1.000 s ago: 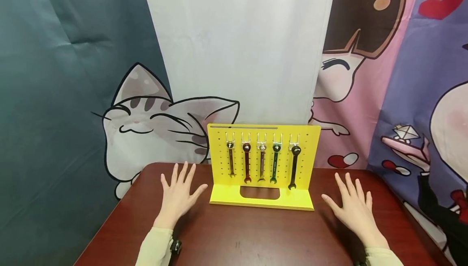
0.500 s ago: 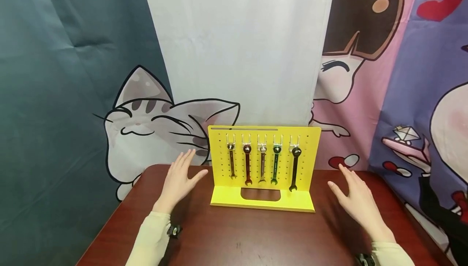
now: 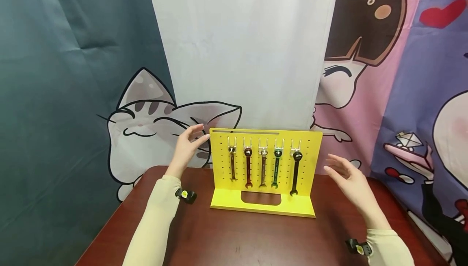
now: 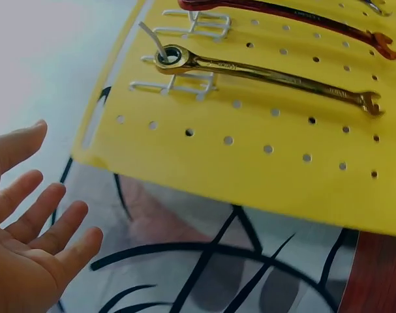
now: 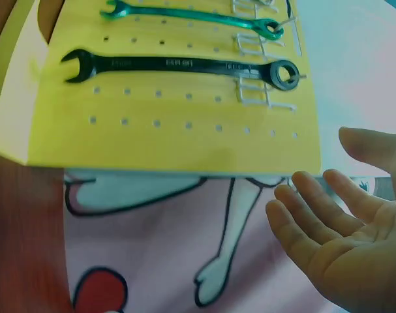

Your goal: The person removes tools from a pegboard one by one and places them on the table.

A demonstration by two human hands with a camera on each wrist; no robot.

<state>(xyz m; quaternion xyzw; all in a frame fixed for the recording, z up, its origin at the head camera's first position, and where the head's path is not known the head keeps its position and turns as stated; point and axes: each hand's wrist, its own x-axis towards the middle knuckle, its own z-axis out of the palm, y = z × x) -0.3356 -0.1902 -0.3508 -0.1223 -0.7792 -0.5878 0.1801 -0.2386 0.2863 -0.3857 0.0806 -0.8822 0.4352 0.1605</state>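
Note:
A yellow pegboard stand (image 3: 261, 209) stands on the table with several combination wrenches hung by their ring ends on white hooks. From left to right hang a gold wrench (image 4: 276, 77), a red wrench (image 3: 248, 168), a silver wrench (image 3: 263, 169), a green wrench (image 5: 191, 15) and a larger black wrench (image 5: 178, 65). My left hand (image 3: 187, 148), empty with fingers loosely bent, is beside the board's upper left corner. On the other side my right hand (image 3: 351, 184) is raised off the board's right edge, palm inward, holding nothing.
The dark red wooden table (image 3: 234, 241) bears the stand near its far edge. Behind it hangs a printed cloth backdrop (image 3: 241, 46) with cartoon figures. A small black camera (image 3: 186, 195) sits on the left wrist and another camera (image 3: 358, 247) on the right.
Both hands have risen from flat, spread poses above the table. My left hand moved up and inward to the board's upper corner; the right turned palm inward, its fingers bending.

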